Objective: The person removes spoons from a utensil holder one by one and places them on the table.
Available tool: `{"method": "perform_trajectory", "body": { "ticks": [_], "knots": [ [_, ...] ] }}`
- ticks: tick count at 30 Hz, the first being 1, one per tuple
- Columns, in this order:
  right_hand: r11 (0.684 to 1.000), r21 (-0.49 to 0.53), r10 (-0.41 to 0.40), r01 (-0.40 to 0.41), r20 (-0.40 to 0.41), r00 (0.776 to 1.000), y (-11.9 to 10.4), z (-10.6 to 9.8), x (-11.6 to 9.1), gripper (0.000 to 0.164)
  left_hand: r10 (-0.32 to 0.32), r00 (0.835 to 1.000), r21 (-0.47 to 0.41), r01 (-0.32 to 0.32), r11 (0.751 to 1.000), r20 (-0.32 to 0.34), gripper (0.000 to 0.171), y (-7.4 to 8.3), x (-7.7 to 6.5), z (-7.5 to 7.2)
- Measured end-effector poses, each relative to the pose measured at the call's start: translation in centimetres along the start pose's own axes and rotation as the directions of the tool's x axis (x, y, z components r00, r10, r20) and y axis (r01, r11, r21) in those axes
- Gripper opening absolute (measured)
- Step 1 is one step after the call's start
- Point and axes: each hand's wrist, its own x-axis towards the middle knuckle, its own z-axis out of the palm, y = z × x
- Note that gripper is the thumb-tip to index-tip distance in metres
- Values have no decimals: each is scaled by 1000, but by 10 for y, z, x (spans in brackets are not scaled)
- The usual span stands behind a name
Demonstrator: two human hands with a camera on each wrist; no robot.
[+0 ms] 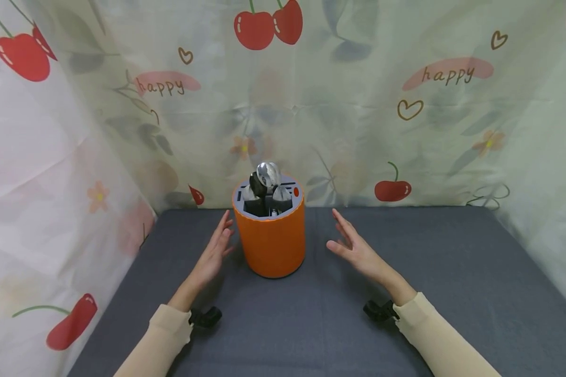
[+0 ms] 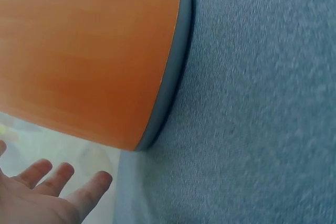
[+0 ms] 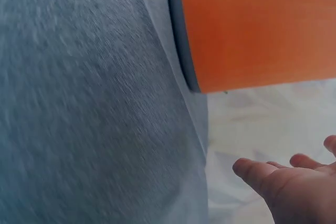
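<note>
An orange cylindrical utensil holder (image 1: 274,248) with a grey slotted top stands upright on the dark table. Several utensils rise from its top, among them a shiny metal spoon or ladle head (image 1: 268,174) and a black one (image 1: 257,184). To the holder's left is my left hand (image 1: 212,256), its fingers extended and its palm turned inward. My right hand (image 1: 358,254) is on the other side, fingers likewise straight, with a wider gap to the holder. In the left wrist view, spread fingers (image 2: 92,192) show below the holder's orange wall (image 2: 89,61). Neither hand holds anything.
A dark grey cloth (image 1: 292,330) covers the table. Behind and at the sides hangs a pale curtain (image 1: 339,104) printed with cherries, hearts and flowers. A black strap mount (image 1: 206,317) sits at the left wrist, and another black mount (image 1: 379,311) at the right.
</note>
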Motion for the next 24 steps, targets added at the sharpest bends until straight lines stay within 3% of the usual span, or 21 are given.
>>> {"method": "perform_trajectory", "body": {
  "ticks": [9,24],
  "knots": [
    [999,6,47,-47,-17,999,4,22,6,83,-23,1000,-53,23,998,-7,56,-1,-3,4],
    [996,31,77,-78,35,996,7,54,15,92,48,999,-94,-48,994,-7,60,-12,-10,13]
  ]
}}
